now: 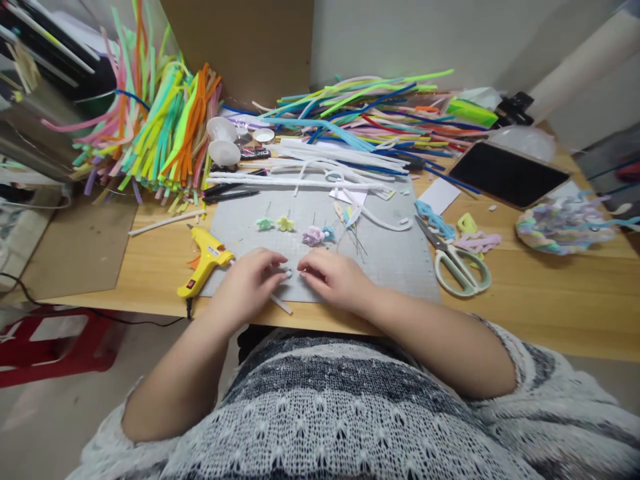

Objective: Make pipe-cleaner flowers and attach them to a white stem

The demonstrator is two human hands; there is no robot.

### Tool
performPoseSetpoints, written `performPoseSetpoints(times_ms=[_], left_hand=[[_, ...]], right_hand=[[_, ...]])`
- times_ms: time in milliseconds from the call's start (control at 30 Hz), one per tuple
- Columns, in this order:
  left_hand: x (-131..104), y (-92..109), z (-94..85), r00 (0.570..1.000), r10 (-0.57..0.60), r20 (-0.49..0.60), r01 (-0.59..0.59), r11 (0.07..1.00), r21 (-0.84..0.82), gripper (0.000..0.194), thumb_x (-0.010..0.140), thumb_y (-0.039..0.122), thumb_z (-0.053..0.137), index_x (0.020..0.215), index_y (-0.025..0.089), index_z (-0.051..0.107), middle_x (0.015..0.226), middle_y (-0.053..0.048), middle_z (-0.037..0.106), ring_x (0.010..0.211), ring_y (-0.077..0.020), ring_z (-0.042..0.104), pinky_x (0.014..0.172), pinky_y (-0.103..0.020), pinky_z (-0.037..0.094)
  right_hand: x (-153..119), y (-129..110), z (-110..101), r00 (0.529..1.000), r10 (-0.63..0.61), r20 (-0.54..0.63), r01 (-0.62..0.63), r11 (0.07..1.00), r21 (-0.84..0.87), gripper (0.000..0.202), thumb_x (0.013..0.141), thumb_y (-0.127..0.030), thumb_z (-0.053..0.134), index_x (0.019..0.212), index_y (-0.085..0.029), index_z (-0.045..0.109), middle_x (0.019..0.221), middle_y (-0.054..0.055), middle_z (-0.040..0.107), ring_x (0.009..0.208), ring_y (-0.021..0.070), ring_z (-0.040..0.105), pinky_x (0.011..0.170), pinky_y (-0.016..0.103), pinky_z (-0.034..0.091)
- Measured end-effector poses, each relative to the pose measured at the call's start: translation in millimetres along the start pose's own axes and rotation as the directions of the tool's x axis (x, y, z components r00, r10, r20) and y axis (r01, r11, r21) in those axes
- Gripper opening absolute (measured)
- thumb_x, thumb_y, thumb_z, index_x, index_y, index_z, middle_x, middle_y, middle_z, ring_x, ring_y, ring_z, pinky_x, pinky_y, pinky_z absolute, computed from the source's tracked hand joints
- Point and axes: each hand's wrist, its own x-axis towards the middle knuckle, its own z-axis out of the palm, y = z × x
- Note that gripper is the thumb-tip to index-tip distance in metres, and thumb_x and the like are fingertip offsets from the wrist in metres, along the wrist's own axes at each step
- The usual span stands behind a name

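My left hand (256, 277) is over the front of the grey cutting mat (390, 267), its fingers curled toward the thumb. A tiny white bit (289, 273) shows at its thumb tip; its kind is too small to tell. Facing it across a narrow gap, my right hand (336, 277) has thumb and fingertips drawn together; what they pinch, if anything, is hidden. A short white pipe cleaner piece (283, 305) sticks out below my left hand at the table edge. Beyond the hands lie a green flower (265, 224), a yellow flower (285, 224), a lilac flower (313, 235) and a small blue one (328, 233).
To the left lies a yellow glue gun (204, 262), its cord over the edge. Scissors (457, 263) lie on the right, near a phone (509, 173) and a fuzzy pastel bundle (560, 223). White pipe cleaners (345, 159) and a colourful bunch (165, 133) fill the back.
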Motion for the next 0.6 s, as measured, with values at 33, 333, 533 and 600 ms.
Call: performPoseSetpoints(times_ms=[33,333,533,600], left_hand=[[0,1,7.2,1.000,-0.014,-0.013,0.014,1.000,-0.006,0.020,0.080,0.027,0.059,0.098,0.018,0.060,0.086,-0.005,0.062,0.079,-0.0178,0.056,0.072,-0.032,0.044],[5,5,22.6,0.998,-0.025,-0.060,0.028,0.999,0.039,0.007,0.082,0.019,0.054,0.085,0.017,0.059,0.085,-0.006,0.059,0.083,-0.0196,0.054,0.074,-0.033,0.043],[5,7,23.9,0.997,0.006,-0.074,-0.004,1.000,0.025,0.007,0.083,0.020,0.053,0.080,0.018,0.059,0.082,-0.004,0.059,0.082,-0.0188,0.055,0.072,-0.032,0.042],[6,7,24.1,0.996,0.030,-0.084,-0.030,1.000,0.007,0.007,0.083,0.019,0.053,0.080,0.018,0.059,0.081,-0.004,0.060,0.081,-0.0182,0.055,0.073,-0.032,0.043]], right_hand=[[0,0,1,1.000,0.010,0.013,-0.010,1.000,-0.006,0.012,0.087,-0.020,0.047,0.093,-0.019,0.057,0.088,0.003,0.060,0.079,0.0133,0.053,0.071,0.026,0.040],[0,4,-3,1.000,0.007,0.012,-0.007,1.000,0.019,0.009,0.087,-0.023,0.049,0.090,-0.018,0.057,0.082,0.002,0.057,0.075,0.0129,0.051,0.070,0.026,0.039],[1,5,-3,1.000,0.014,-0.021,-0.013,0.998,0.063,0.008,0.086,-0.020,0.050,0.088,-0.018,0.057,0.079,0.001,0.056,0.073,0.0122,0.050,0.069,0.026,0.039],[1,5,-2,0.998,0.028,-0.048,-0.024,0.997,0.080,0.007,0.085,-0.019,0.051,0.088,-0.018,0.058,0.080,0.001,0.056,0.073,0.0121,0.050,0.069,0.026,0.039]])
